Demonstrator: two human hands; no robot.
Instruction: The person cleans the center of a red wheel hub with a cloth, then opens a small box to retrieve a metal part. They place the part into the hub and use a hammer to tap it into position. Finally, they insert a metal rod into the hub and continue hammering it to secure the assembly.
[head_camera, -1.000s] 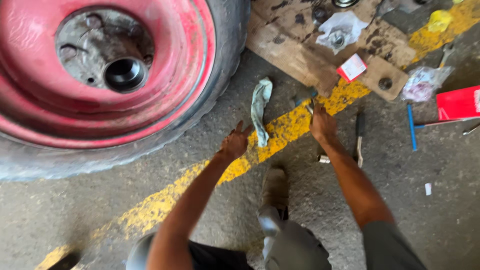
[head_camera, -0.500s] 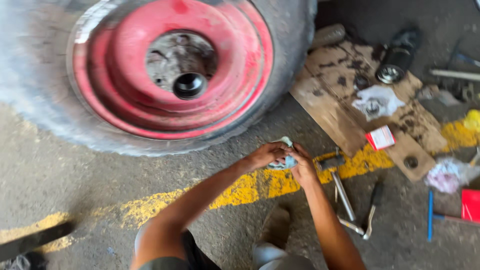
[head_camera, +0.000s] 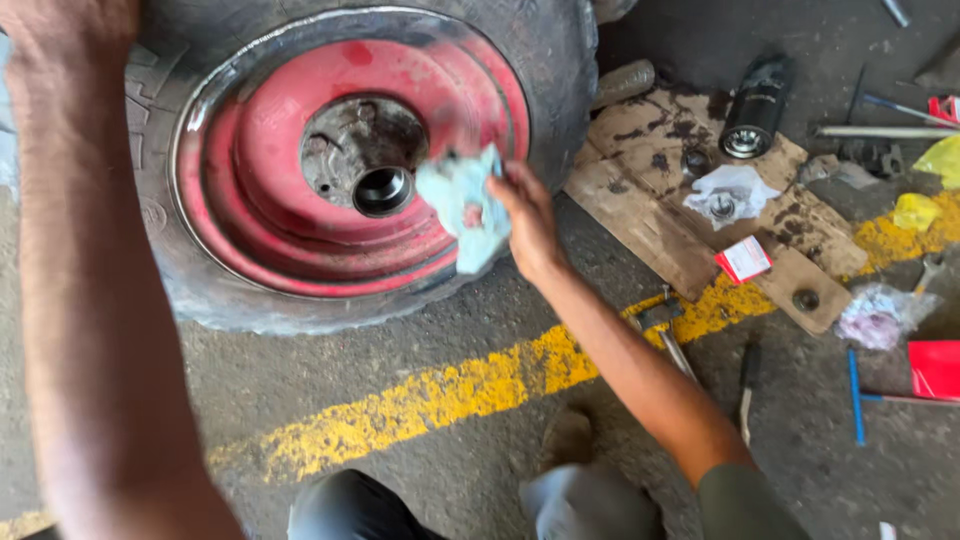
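Outstretched, right hand (head_camera: 528, 222) fingers grip a pale rag (head_camera: 465, 205) over the red wheel (head_camera: 300, 230).

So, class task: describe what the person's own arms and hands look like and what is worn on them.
Both forearms are bare, with no gloves, watch or rings visible. The right hand shows bare fingers. A dark olive short sleeve covers the right upper arm. The left hand sits partly out of frame.

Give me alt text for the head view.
The right hand holds a pale blue rag against a red wheel rim lying on the concrete floor. The left forearm reaches to the top left corner; tools and cardboard lie at right.
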